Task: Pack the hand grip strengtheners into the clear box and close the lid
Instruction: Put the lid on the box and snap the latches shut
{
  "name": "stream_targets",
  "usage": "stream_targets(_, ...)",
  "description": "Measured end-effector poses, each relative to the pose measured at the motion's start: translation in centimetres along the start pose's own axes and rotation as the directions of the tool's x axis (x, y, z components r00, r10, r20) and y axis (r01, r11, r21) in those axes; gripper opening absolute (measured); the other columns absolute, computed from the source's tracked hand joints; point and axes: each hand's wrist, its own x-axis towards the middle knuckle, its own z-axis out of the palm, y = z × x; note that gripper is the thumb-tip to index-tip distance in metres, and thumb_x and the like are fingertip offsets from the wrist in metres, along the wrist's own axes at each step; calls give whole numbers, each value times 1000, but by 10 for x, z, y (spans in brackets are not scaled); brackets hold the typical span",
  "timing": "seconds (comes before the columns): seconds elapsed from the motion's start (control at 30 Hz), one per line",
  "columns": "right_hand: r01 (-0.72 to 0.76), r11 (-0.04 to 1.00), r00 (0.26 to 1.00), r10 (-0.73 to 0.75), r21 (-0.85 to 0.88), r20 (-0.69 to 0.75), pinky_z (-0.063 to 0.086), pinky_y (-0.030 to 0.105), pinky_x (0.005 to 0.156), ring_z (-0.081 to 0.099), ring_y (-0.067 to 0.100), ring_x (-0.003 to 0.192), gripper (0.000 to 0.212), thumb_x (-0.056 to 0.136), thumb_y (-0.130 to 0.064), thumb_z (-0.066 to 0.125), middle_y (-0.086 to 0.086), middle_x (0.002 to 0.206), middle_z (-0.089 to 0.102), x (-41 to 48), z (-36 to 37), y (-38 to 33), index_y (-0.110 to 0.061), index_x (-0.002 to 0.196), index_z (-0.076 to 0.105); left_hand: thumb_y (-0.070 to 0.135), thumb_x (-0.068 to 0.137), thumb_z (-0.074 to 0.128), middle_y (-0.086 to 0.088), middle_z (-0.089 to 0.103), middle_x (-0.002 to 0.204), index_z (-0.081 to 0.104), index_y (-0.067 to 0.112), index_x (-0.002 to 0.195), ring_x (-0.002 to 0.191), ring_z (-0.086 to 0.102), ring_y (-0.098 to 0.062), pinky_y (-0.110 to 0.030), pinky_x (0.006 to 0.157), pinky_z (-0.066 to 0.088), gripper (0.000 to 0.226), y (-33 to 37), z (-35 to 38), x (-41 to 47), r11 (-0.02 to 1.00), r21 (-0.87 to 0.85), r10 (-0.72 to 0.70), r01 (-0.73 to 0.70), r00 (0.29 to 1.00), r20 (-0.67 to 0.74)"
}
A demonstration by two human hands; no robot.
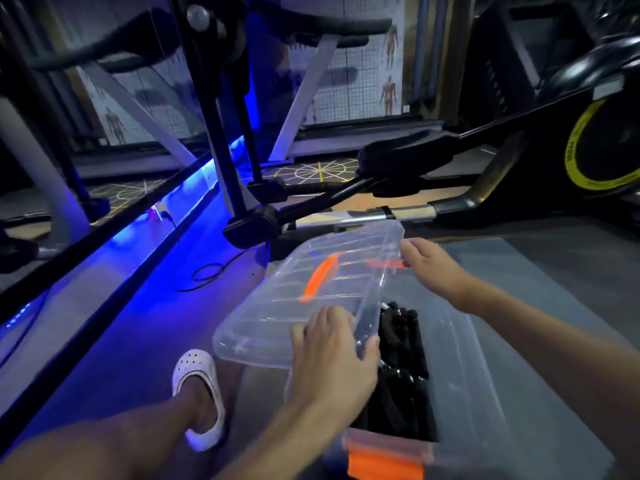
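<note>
A clear plastic box (464, 379) with an orange latch at its near end stands on the grey floor mat. Several black hand grip strengtheners (401, 355) lie inside it. The clear lid (287, 306), with an orange handle on top, is tilted over the box's left side. My left hand (332, 355) grips the lid's near edge, fingers on top and thumb under the rim. My right hand (429, 261) holds the lid's far corner by its orange clip.
My leg and a white perforated shoe (199, 386) rest on the floor left of the box. Exercise machines with black frames (256, 223) stand close behind, an exercise bike (588, 150) at right. A blue light strip and a cable (204, 275) run along the left floor.
</note>
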Motion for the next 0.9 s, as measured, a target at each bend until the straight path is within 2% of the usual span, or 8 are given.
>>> stream_targets(0.13, -75, 985, 996, 83, -157, 42, 41, 42, 103, 51, 26, 120, 48, 96, -42, 48, 11, 134, 49, -17, -11, 21, -16, 136, 49, 54, 74, 46, 6, 59, 79, 51, 24, 82, 81, 62, -23, -41, 76, 47, 31, 25, 20, -17, 994, 24, 108, -110, 993, 54)
stream_targets(0.2, -93, 966, 994, 105, -241, 38, 39, 38, 105, 48, 29, 122, 56, 93, -38, 57, 15, 143, 35, -22, -16, 27, -10, 140, 45, 56, 75, 47, 3, 60, 81, 51, 22, 82, 83, 61, -25, -42, 79, 48, 36, 38, 26, -25, 988, 32, 143, -149, 981, 129)
stream_targets(0.37, -160, 896, 980, 195, -414, 42, 42, 30, 90, 50, 33, 118, 52, 87, -19, 65, 20, 140, 38, -34, -23, 46, -4, 134, 49, 50, 92, 50, 7, 59, 107, 56, 23, 110, 101, 56, -19, -37, 92, 41, 33, 55, 28, -36, 978, -103, 203, -180, 928, 311)
stream_targets(0.5, -117, 864, 985, 163, -490, 51, 39, 35, 101, 48, 35, 125, 50, 87, -13, 58, 18, 143, 42, -35, -22, 52, -3, 135, 49, 54, 92, 30, 14, 52, 128, 52, 36, 126, 121, 48, -14, -44, 100, 33, 45, 21, 28, -26, 974, 99, 169, -204, 945, 280)
stream_targets(0.6, -146, 879, 979, 194, -454, 60, 38, 35, 104, 49, 36, 122, 46, 90, -10, 54, 17, 146, 31, -32, -20, 58, -1, 135, 47, 56, 95, 28, 13, 24, 158, 31, 46, 143, 146, 20, -21, -60, 112, 14, 49, -6, 31, -21, 957, 263, 7, -124, 914, 406)
stream_targets(0.73, -245, 884, 963, 269, -399, 4, 43, 46, 101, 49, 38, 111, 39, 91, -15, 47, 16, 138, 26, -28, -15, 74, -1, 128, 44, 58, 96, 24, 12, 13, 163, 19, 49, 147, 150, 7, -24, -62, 114, 8, 53, -13, 39, -25, 945, 282, 9, -165, 876, 482)
stream_targets(0.83, -302, 910, 951, 307, -285, -26, 49, 40, 84, 54, 36, 100, 48, 95, -15, 44, 16, 142, 23, -28, -10, 82, -7, 141, 32, 59, 95, 25, 10, 13, 163, 20, 47, 148, 150, 7, -26, -62, 115, 7, 54, -12, 42, -24, 934, 308, 21, -181, 888, 459)
stream_targets(0.9, -330, 922, 944, 323, -205, -64, 43, 32, 69, 54, 34, 90, 45, 96, -16, 44, 20, 136, 32, -26, -8, 85, -11, 139, 33, 58, 95, 24, 9, 10, 164, 17, 48, 149, 151, 3, -26, -61, 116, 4, 55, -14, 43, -28, 936, 306, 20, -175, 893, 450)
